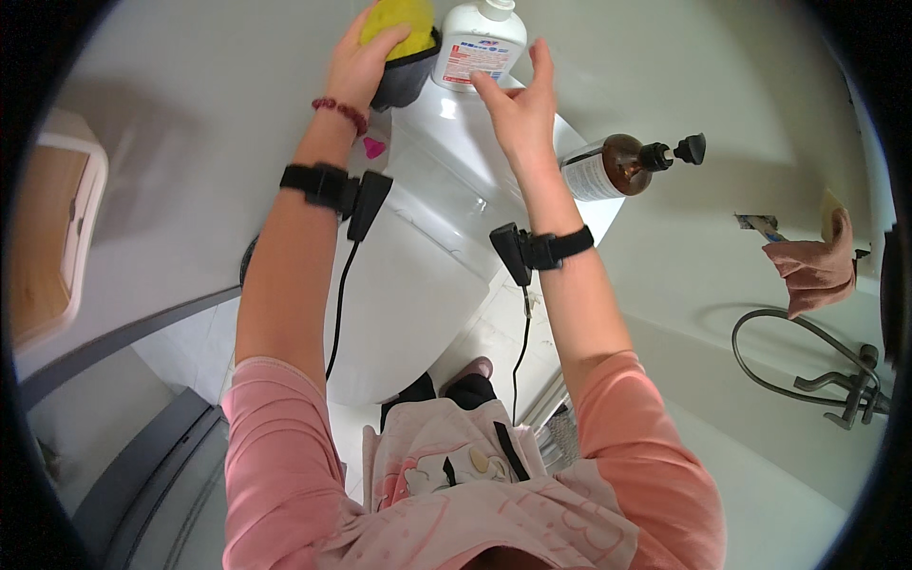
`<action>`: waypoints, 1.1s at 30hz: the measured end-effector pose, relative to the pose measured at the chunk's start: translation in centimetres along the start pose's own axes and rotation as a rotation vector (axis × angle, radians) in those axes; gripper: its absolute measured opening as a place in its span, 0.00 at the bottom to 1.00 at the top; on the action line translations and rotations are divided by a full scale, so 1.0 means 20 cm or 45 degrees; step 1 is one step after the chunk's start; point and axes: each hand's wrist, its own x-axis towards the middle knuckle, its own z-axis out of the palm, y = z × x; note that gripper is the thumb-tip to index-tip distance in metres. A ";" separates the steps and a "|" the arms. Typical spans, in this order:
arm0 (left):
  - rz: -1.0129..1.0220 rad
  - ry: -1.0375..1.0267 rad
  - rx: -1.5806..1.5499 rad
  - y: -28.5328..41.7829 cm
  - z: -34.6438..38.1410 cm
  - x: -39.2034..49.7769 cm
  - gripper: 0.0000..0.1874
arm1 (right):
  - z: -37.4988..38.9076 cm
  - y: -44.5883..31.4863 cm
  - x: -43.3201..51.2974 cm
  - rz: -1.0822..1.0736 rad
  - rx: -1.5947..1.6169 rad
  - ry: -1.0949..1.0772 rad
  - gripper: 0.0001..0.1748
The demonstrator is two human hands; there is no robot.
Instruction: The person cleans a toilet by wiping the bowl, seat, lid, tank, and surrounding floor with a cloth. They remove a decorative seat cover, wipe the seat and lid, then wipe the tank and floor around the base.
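Note:
My left hand (pixel 362 65) grips a folded cloth (pixel 400 80), yellow and fluffy on one face and dark grey with a black hem on the other. Just right of it, a white plastic pump bottle (pixel 479 53) with a printed label stands on the toilet tank (pixel 445 117). My right hand (pixel 524 107) is spread in front of that bottle, thumb and fingers apart; whether the thumb touches it, I cannot tell. Beyond my right wrist is a brown pump bottle (pixel 627 165) with a black pump head, at the tank's right end.
Below the tank lies the lowered toilet lid (pixel 406 306). A small pink object (pixel 374 147) is beside the tank. On the right wall are a pinkish cloth (pixel 816 263) and a shower mixer with hose (pixel 851 388). A white-framed wall box (pixel 60 228) is at left.

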 end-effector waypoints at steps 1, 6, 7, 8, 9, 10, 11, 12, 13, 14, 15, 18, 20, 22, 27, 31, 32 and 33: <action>-0.058 -0.059 -0.035 -0.02 0.02 0.04 0.24 | 0.01 0.02 0.03 -0.042 0.047 -0.016 0.50; -0.307 -0.210 -0.059 -0.17 0.09 0.09 0.22 | -0.02 0.14 0.04 -0.123 -0.226 0.131 0.47; -0.224 -0.249 -0.013 -0.20 0.12 0.09 0.22 | -0.04 0.16 0.02 -0.148 -0.283 0.197 0.47; -0.146 -0.289 0.032 -0.24 0.17 0.10 0.22 | -0.07 0.17 -0.01 -0.144 -0.366 0.258 0.46; -0.070 -0.329 0.077 -0.28 0.21 0.10 0.23 | -0.09 0.17 -0.03 -0.149 -0.350 0.303 0.47; -0.151 -0.349 0.051 -0.31 0.25 0.09 0.23 | -0.12 0.16 -0.06 -0.136 -0.354 0.340 0.48; -0.124 -0.372 0.010 -0.33 0.27 0.09 0.23 | -0.13 0.14 -0.08 -0.124 -0.357 0.377 0.48; -0.096 -0.396 -0.031 -0.35 0.29 0.09 0.24 | -0.15 0.11 -0.12 -0.046 -0.203 0.321 0.48; -0.067 -0.419 -0.070 -0.35 0.29 0.09 0.24 | -0.17 0.08 -0.17 0.036 -0.154 0.310 0.48; -0.061 -0.373 0.021 -0.35 0.25 0.09 0.25 | -0.18 0.05 -0.22 0.042 -0.102 0.308 0.49; -0.025 -0.262 0.069 -0.33 0.22 0.09 0.25 | -0.19 0.02 -0.27 0.004 -0.042 0.302 0.49; -0.017 -0.175 0.221 -0.23 0.03 0.07 0.29 | -0.17 0.01 -0.44 -0.173 -0.215 0.154 0.32; 0.288 -0.268 0.701 -0.20 -0.03 0.01 0.30 | -0.13 0.06 -0.49 -0.295 -0.368 0.007 0.25; 0.569 -0.431 1.130 -0.22 -0.03 -0.06 0.29 | -0.08 0.13 -0.50 -0.353 -0.425 -0.079 0.19; 0.587 -0.530 1.752 -0.36 0.04 -0.13 0.27 | -0.01 0.21 -0.43 -0.397 -0.524 -0.142 0.22; 0.218 -0.512 1.338 -0.44 0.07 0.13 0.30 | -0.02 0.16 -0.42 -0.360 -0.612 -0.257 0.27; 0.056 -0.544 1.015 -0.45 0.06 0.21 0.30 | -0.02 0.15 -0.41 -0.387 -0.655 -0.285 0.29; -0.147 -0.554 0.709 -0.47 0.02 0.25 0.31 | -0.03 0.14 -0.42 -0.387 -0.693 -0.320 0.30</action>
